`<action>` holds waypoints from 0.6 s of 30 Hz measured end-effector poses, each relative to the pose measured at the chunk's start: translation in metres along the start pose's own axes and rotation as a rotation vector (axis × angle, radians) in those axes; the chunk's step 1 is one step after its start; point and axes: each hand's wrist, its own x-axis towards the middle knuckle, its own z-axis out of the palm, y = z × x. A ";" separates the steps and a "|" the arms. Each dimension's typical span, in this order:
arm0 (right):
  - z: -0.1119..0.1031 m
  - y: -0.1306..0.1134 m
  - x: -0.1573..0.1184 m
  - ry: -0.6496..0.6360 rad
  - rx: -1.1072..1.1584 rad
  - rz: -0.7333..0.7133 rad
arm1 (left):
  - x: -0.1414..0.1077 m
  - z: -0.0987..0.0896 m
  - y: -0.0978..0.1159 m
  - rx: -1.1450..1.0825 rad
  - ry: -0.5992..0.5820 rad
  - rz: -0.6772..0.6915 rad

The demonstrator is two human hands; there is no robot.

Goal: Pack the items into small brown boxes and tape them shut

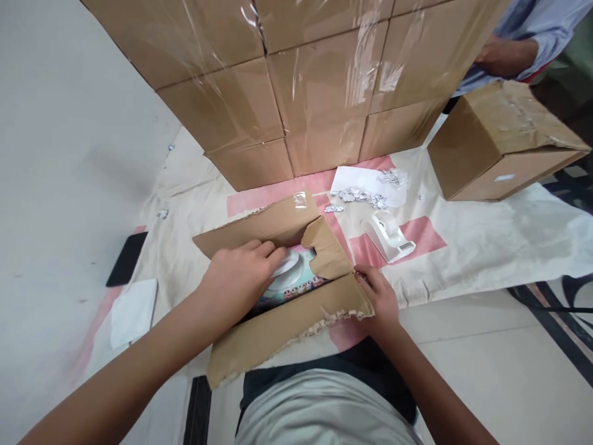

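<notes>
An open cardboard box lies on the cloth in front of me, its flaps spread and one edge torn. Inside it is a colourful package with a round white lid. My left hand reaches over the box's left part, its fingers bent around the edge of the white lid; the thumb is hidden. At the box's right corner, my right hand has its fingers closed on the cardboard near the flaps.
Stacked, taped cartons rise behind the box. A white tape dispenser and a paper with silvery scraps lie right of it. Another carton sits near a person's arm. Left are a phone and white cloth.
</notes>
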 end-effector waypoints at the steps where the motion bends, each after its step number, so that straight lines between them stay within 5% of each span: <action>1: -0.001 -0.001 0.002 0.002 -0.006 -0.002 | 0.000 0.000 0.002 0.002 -0.034 -0.002; 11: -0.006 -0.007 0.015 0.021 0.000 -0.039 | 0.005 0.018 0.005 0.118 0.016 0.086; 15: -0.005 -0.003 0.012 -0.007 0.032 -0.029 | -0.002 0.017 -0.007 -0.072 0.061 0.195; 18: -0.006 -0.002 0.011 -0.042 0.048 -0.030 | -0.001 0.015 -0.014 -0.166 -0.061 0.221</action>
